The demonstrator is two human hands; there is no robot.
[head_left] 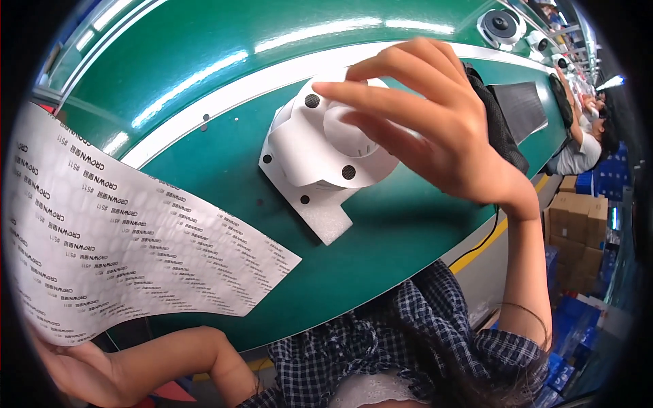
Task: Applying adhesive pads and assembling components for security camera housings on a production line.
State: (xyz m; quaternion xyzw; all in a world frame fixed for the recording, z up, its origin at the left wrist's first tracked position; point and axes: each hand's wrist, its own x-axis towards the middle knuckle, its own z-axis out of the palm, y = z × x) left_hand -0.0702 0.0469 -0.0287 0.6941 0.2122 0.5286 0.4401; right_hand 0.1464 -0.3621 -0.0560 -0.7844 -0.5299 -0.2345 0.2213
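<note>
A white round plastic device (pixel 337 146) with small black dots sits on a white foam pad (pixel 320 214) on the green conveyor belt (pixel 381 238). My right hand (pixel 435 129) hovers over the device with fingers spread, its fingertips touching or just above the top. My left hand (pixel 71 367) at the lower left grips the bottom edge of a wide white printed strip (pixel 122 224) that stretches across the left of the view, lifted off the belt.
Other white round devices (pixel 503 26) lie farther up the belt at the top right. A dark mat (pixel 524 109) lies beyond my right hand. Another person (pixel 585 143) works at the far right. Cardboard boxes (pixel 575 228) and blue crates (pixel 578 319) stand beside the line.
</note>
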